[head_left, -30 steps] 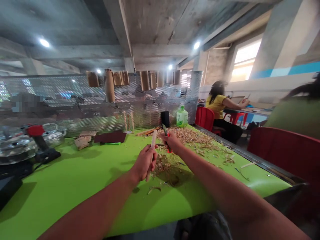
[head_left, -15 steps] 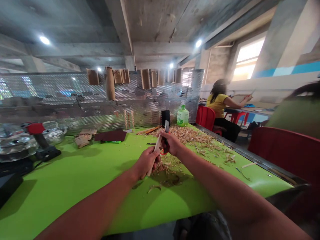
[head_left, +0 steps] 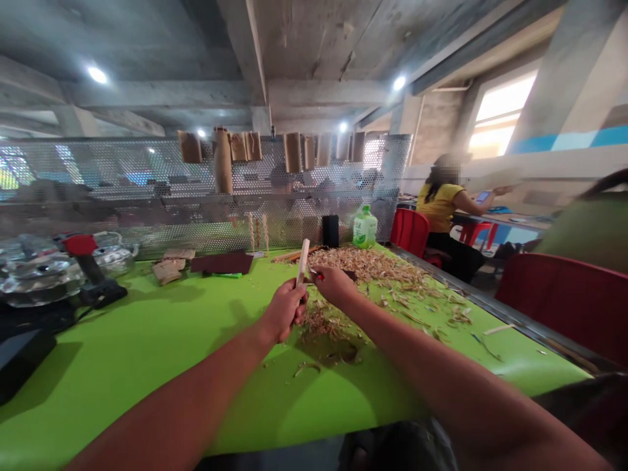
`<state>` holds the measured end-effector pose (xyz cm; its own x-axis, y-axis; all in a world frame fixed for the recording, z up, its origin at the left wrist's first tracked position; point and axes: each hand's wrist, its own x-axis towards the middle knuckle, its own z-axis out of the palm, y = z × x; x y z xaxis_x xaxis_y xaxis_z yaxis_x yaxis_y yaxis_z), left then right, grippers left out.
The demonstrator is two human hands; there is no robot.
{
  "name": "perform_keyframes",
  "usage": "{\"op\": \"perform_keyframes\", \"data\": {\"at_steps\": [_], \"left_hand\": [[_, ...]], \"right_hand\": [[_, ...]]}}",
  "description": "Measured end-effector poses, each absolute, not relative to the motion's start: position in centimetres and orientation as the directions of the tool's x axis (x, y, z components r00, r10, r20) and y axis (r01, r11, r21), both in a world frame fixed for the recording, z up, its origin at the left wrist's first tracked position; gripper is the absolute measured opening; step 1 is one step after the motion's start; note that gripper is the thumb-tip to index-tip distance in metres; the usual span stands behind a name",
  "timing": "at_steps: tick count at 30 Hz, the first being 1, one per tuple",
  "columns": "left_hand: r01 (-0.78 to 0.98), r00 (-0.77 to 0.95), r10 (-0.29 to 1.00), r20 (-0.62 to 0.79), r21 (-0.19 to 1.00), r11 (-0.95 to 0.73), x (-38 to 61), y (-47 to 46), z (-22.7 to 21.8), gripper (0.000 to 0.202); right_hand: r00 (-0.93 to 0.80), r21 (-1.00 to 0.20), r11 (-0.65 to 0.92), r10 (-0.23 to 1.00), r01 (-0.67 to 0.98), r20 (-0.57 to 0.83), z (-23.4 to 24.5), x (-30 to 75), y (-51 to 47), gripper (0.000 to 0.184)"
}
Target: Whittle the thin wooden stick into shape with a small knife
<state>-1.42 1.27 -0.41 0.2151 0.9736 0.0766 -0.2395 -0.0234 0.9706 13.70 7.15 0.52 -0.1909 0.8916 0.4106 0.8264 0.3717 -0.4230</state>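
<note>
Head view: left grip point(head_left: 284, 312) shut around wooden stick point(head_left: 303, 261); right grip point(head_left: 336, 286) shut around red-handled knife point(head_left: 318, 277); green-capped plastic bottle point(head_left: 365, 228), contents unclear, on bench point(head_left: 147, 392).

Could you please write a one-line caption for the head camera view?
Left hand grips a wooden stick, right hand a red-handled knife, above shavings on a green table.

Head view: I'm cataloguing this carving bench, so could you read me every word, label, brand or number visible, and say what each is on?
No text here can be read.
Label on the green-capped plastic bottle: printing shows, too blurred to read.
Pale wooden stick in the left hand: no marking visible.
Red-handled knife in the right hand: mostly covered, no marking visible.
</note>
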Motion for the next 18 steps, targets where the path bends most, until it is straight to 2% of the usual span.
{"op": "perform_keyframes", "data": {"at_steps": [3, 7, 13, 18], "left_hand": [[-0.243, 0.19, 0.976, 0.11, 0.968, -0.062, -1.4, 1.4, -0.4, 0.017], [-0.207, 0.13, 0.985, 0.118, 0.974, -0.089, -1.4, 1.5, -0.3, 0.016], [-0.111, 0.039, 0.995, 0.095, 0.99, -0.091, -0.7, 1.3, -0.4, 0.01], [-0.084, 0.027, 0.998, 0.064, 0.995, -0.062, -0.4, 1.3, -0.4, 0.007]], "right_hand": [[-0.232, -0.193, 0.317, 0.902, 0.928, 0.365, 0.8, 13.2, 6.0, 0.031], [-0.299, -0.033, 0.331, 0.886, 0.943, 0.354, 1.2, 12.8, 4.9, 0.03], [-0.327, 0.041, 0.337, 0.868, 0.941, 0.374, 1.3, 12.4, 4.7, 0.029], [-0.325, 0.031, 0.341, 0.861, 0.94, 0.391, 1.0, 12.2, 5.7, 0.03]]}}
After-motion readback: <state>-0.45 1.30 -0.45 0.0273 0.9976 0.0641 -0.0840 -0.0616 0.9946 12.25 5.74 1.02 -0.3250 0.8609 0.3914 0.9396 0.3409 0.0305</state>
